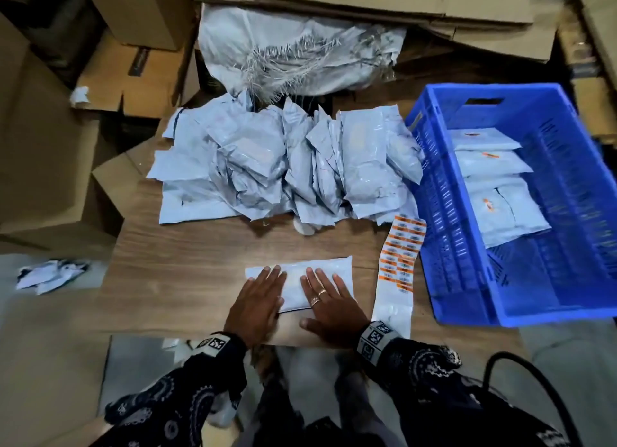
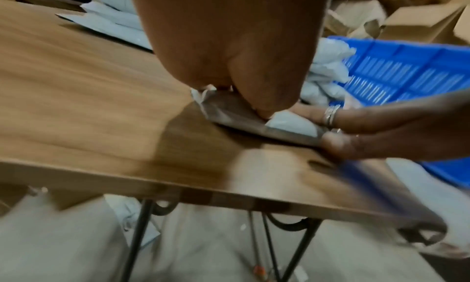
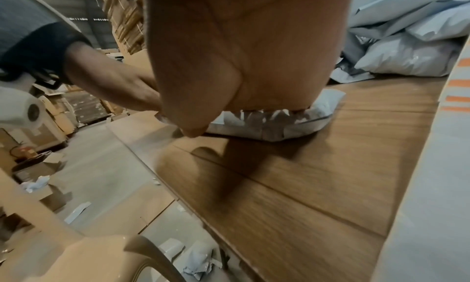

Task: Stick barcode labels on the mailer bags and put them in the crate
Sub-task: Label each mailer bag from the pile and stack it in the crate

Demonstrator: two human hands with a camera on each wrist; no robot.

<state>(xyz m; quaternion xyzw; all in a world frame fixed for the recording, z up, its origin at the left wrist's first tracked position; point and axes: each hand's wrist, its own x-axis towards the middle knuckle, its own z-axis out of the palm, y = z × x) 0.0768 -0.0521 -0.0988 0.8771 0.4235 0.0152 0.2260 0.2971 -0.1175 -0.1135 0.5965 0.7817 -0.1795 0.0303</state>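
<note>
Both flat hands, left hand [image 1: 255, 301] and right hand [image 1: 330, 304], fingers straight, press the pale grey plastic mailer bag [image 1: 337, 267] beneath them; smoothing, probably. Next: a label from the orange-striped barcode label sheet [image 1: 400, 251] just right of the right hand.

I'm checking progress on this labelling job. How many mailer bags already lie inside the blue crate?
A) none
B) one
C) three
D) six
C: the head view shows three mailer bags with orange marks lying in a row inside the blue crate, while both hands press flat on another mailer bag on the table.
</note>
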